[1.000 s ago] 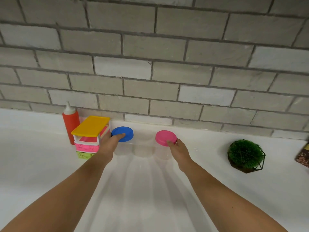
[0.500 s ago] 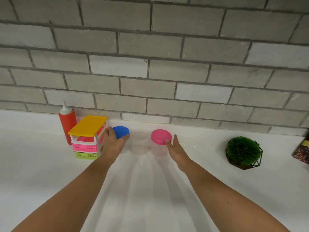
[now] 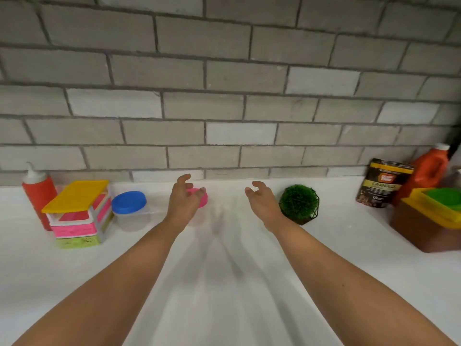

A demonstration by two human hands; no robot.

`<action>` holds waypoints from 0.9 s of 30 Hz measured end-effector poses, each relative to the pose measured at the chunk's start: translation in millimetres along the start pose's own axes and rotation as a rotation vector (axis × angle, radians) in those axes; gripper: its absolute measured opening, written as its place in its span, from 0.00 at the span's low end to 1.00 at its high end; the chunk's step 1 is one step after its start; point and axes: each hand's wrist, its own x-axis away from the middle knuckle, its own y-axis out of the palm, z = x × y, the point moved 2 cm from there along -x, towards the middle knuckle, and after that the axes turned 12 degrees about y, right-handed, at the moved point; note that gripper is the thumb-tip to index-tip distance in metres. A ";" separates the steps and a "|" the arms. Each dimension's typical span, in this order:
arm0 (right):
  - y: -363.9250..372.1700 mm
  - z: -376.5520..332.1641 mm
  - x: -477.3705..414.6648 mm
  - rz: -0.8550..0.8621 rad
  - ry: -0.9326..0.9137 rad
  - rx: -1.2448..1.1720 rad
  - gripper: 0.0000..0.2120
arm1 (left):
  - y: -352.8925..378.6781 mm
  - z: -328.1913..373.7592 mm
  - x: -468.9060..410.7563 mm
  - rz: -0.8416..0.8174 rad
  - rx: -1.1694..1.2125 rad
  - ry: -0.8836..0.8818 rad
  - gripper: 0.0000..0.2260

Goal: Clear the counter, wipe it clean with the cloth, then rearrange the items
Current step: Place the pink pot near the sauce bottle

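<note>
Fingers (image 3: 183, 178) of the left hand (image 3: 183, 203) are loosely curled and spread, holding nothing; they overlap the pink lid (image 3: 204, 201) of a clear jar, and contact cannot be told. Fingers (image 3: 259, 184) of the right hand (image 3: 262, 199) curl loosely too, empty, above the bare counter (image 3: 224, 283) just left of the plant (image 3: 298, 202). Left of the pink lid stands a jar with a blue lid (image 3: 129, 202), touching a stack of small baskets (image 3: 79, 221) topped by a yellow lid, with a red bottle (image 3: 40, 193) behind the stack. Far right, by the brick wall (image 3: 224, 96), stand a granules pouch (image 3: 384, 183), an orange jug (image 3: 429, 171) and a brown box (image 3: 424, 228).
</note>
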 end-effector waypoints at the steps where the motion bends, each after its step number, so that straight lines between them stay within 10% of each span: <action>1: -12.2 1.6 2.7 0.018 -0.005 -0.013 0.21 | 11.2 6.9 2.7 -0.014 0.005 0.009 0.22; 27: -382.7 110.0 -1.5 0.516 0.020 0.170 0.12 | 359.6 153.2 100.1 -0.415 0.103 0.153 0.15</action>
